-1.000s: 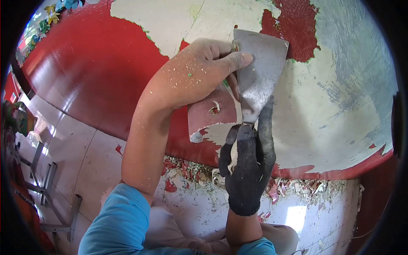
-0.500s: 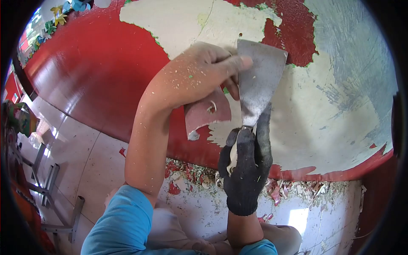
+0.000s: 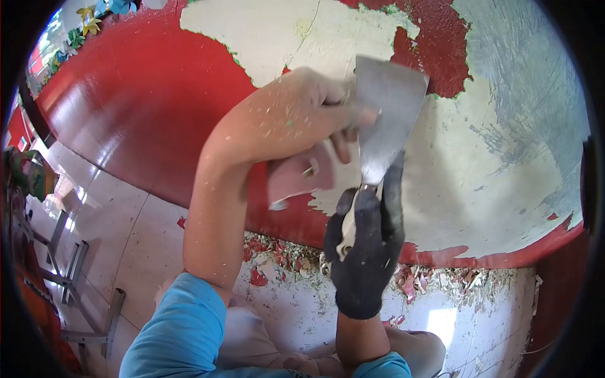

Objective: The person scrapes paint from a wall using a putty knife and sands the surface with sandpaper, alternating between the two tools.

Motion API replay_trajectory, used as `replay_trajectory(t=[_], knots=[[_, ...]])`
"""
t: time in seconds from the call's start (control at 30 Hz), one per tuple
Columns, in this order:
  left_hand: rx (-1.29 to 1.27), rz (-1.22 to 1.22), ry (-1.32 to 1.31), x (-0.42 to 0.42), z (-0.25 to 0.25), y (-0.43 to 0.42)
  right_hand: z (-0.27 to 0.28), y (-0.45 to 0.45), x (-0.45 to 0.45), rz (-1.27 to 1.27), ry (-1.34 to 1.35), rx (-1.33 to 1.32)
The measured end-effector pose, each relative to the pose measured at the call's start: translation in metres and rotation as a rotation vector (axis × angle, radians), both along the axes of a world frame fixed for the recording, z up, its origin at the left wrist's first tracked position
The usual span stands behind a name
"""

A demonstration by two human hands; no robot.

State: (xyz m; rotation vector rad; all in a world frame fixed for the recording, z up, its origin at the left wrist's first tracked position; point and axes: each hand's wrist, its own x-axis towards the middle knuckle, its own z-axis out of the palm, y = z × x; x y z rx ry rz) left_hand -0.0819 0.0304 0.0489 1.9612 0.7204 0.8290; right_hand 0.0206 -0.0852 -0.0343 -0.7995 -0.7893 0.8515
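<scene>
Head view: a person works against a large curved red surface with broad pale patches.
Right hand: black-gloved, wrapped round the light handle of a scraper, one finger extended along the blade's lower right edge.
Scraper: blade up, wide edge uppermost, in front of the pale area.
Left hand: bare, speckled with chips, thumb at the blade's left edge; blur prevents telling how firmly the fingers close.
Pinkish torn piece: directly below the left hand; attachment undetermined.
Debris: red and pale flakes along the surface's base, on white floor.
</scene>
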Motion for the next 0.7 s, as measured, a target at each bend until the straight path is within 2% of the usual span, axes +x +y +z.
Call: replay_trajectory(t=[0.03, 0.07, 0.13, 0.17, 0.3, 0.4, 0.47, 0.57, 0.7], knots=[[0.039, 0.063, 0.178, -0.009, 0.003, -0.001, -0.006, -0.002, -0.003, -0.006, -0.003, 0.016], [0.048, 0.06, 0.174, -0.014, 0.006, -0.005, -0.019, 0.002, -0.007, -0.065, -0.075, -0.001], [0.257, 0.261, 0.403, -0.019, 0.006, -0.011, -0.03, -0.001, -0.018, -0.036, 0.158, 0.01], [0.304, 0.286, 0.431, -0.018, 0.008, -0.016, -0.033, -0.002, -0.02, -0.04, 0.157, 0.01], [0.262, 0.241, 0.385, -0.004, 0.006, -0.021, -0.036, -0.004, -0.021, 0.018, 0.262, -0.015], [0.277, 0.158, 0.239, 0.013, -0.01, -0.011, -0.031, -0.005, -0.014, 0.027, 0.277, -0.003], [0.239, 0.074, 0.025, 0.023, -0.022, -0.001, -0.029, -0.006, -0.008, -0.01, 0.278, -0.024], [0.091, 0.088, 0.073, 0.026, -0.009, -0.01, -0.027, -0.006, -0.004, -0.042, 0.283, -0.049], [0.077, 0.083, -0.011, 0.035, -0.018, -0.007, -0.03, -0.013, 0.004, -0.033, 0.262, -0.039]])
